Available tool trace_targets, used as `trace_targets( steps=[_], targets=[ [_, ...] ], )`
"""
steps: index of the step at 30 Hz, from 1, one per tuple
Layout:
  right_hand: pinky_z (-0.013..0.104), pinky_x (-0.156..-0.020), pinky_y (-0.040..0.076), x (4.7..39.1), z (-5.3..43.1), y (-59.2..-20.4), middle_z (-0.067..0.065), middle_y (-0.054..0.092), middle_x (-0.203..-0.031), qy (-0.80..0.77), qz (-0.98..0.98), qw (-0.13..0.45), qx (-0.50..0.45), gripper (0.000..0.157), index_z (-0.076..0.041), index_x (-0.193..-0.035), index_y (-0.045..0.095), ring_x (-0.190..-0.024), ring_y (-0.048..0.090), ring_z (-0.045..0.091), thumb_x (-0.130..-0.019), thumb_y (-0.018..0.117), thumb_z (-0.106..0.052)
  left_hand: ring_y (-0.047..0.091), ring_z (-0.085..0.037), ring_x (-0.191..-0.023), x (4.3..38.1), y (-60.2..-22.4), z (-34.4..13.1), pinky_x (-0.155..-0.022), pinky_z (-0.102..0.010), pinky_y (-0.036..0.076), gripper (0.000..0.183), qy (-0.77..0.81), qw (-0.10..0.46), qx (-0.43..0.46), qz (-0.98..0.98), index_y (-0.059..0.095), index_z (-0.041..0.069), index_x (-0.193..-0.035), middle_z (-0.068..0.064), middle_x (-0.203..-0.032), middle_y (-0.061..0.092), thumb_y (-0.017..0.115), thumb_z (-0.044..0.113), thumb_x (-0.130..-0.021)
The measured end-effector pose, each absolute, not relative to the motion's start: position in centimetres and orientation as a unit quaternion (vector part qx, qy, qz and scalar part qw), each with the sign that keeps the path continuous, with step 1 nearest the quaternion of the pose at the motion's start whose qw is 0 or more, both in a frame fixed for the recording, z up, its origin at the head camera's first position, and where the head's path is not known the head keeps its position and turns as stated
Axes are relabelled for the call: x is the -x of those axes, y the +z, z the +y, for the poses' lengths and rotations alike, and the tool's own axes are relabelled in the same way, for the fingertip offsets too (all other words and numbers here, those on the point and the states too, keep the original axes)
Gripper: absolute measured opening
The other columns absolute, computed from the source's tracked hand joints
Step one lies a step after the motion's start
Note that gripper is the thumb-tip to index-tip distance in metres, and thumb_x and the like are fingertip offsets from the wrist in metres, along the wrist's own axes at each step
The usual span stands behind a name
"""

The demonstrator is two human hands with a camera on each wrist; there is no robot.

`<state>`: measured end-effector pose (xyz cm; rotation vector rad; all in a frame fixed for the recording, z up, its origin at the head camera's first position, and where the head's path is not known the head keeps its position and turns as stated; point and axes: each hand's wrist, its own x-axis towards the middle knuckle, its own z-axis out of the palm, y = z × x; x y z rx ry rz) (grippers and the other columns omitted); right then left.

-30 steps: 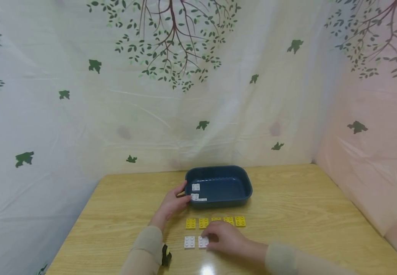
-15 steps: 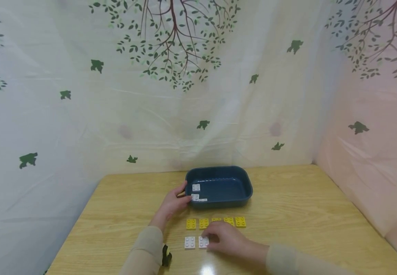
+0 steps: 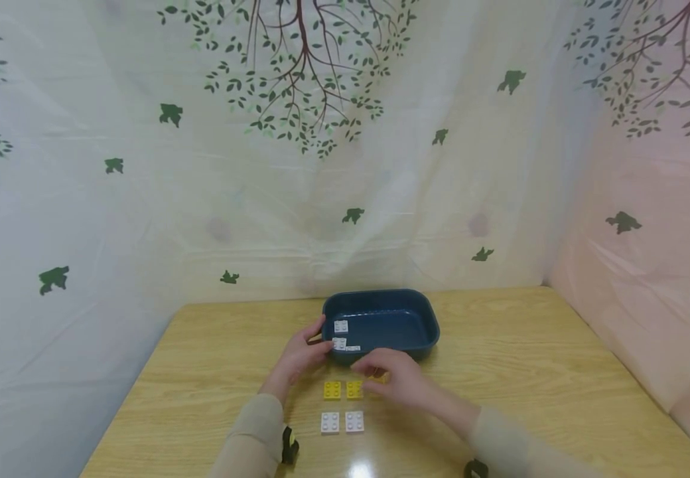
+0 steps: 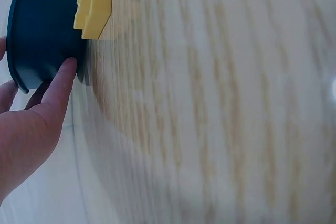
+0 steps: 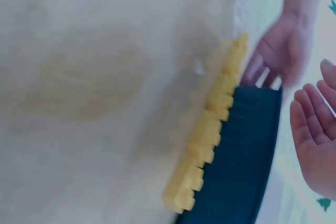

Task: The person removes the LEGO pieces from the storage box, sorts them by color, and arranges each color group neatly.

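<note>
A dark blue rectangular dish stands at the back of the table. My left hand grips its left end, with the thumb along the front corner and the fingers behind; the left wrist view shows the thumb against the dish's outer wall. Over the row of yellow toy bricks hovers my right hand, close to the dish's front rim. Its fingers bend loosely with nothing visible in them, and it covers the right part of the row. Two white toy bricks lie in front of the yellow ones.
Inside the dish, at its left end, lie three white bricks. The wooden table ends at a pale curtain printed with leaves and branches. A black strap hangs below the left sleeve.
My right hand has left the right-hand white brick and moved away from me, over the yellow row toward the dish. The white brick stays in place. My left hand has not moved.
</note>
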<state>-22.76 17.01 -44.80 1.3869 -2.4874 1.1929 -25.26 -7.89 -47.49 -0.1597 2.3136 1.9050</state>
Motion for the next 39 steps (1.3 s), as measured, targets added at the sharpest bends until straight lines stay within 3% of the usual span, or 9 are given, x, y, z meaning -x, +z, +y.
trace_targets(
  steps=[9, 18, 24, 30, 39],
  targets=[
    [0.032, -0.09, 0.055, 25.8, 16.8, -43.0, -0.004, 0.071, -0.112, 0.403, -0.82, 0.007, -0.406, 0.031, -0.014, -0.118, 0.07, -0.099, 0.065, 0.008, -0.088, 0.076, -0.016, 0.043, -0.039, -0.135, 24.7, -47.3, -7.6, -0.1, -0.045, 0.049, 0.068, 0.63, 0.07, 0.054, 0.772, 0.037, 0.02, -0.154, -0.013, -0.159, 0.03, 0.067, 0.011, -0.094],
    [0.041, -0.101, 0.047, 29.4, 15.5, -43.2, -0.003, 0.068, -0.12, 0.365, -0.84, -0.012, -0.4, 0.033, -0.015, -0.123, 0.069, -0.112, 0.06, 0.016, -0.09, 0.074, -0.019, 0.044, -0.04, -0.133, 25.0, -47.4, -8.0, -0.098, -0.045, 0.05, 0.068, 0.629, 0.069, 0.046, 0.773, 0.037, 0.019, -0.154, -0.015, -0.159, 0.031, 0.068, 0.012, -0.093],
    [0.045, -0.106, 0.042, 31.1, 14.5, -43.8, -0.001, 0.066, -0.126, 0.355, -0.849, -0.035, -0.389, 0.034, -0.016, -0.125, 0.069, -0.119, 0.057, 0.02, -0.092, 0.072, -0.015, 0.044, -0.039, -0.134, 25.1, -47.3, -8.1, -0.1, -0.045, 0.049, 0.069, 0.63, 0.076, 0.045, 0.772, 0.037, 0.022, -0.154, -0.015, -0.159, 0.03, 0.068, 0.014, -0.093],
    [0.047, -0.106, 0.042, 32.6, 13.2, -44.7, 0.005, 0.067, -0.124, 0.346, -0.849, -0.04, -0.397, 0.035, -0.013, -0.124, 0.07, -0.12, 0.057, 0.026, -0.09, 0.07, -0.004, 0.045, -0.041, -0.133, 25.4, -46.7, -8.4, -0.099, -0.047, 0.049, 0.069, 0.634, 0.079, 0.033, 0.769, 0.036, 0.018, -0.155, -0.017, -0.159, 0.03, 0.067, 0.012, -0.093],
    [0.047, -0.108, 0.04, 33.8, 11.4, -45.7, 0.004, 0.067, -0.125, 0.338, -0.867, -0.093, -0.355, 0.035, -0.015, -0.124, 0.071, -0.12, 0.057, 0.026, -0.09, 0.072, -0.007, 0.045, -0.039, -0.133, 26.4, -47.1, -9.1, -0.099, -0.046, 0.049, 0.068, 0.632, 0.084, 0.019, 0.77, 0.036, 0.019, -0.155, -0.015, -0.159, 0.029, 0.066, 0.013, -0.094]
  ],
)
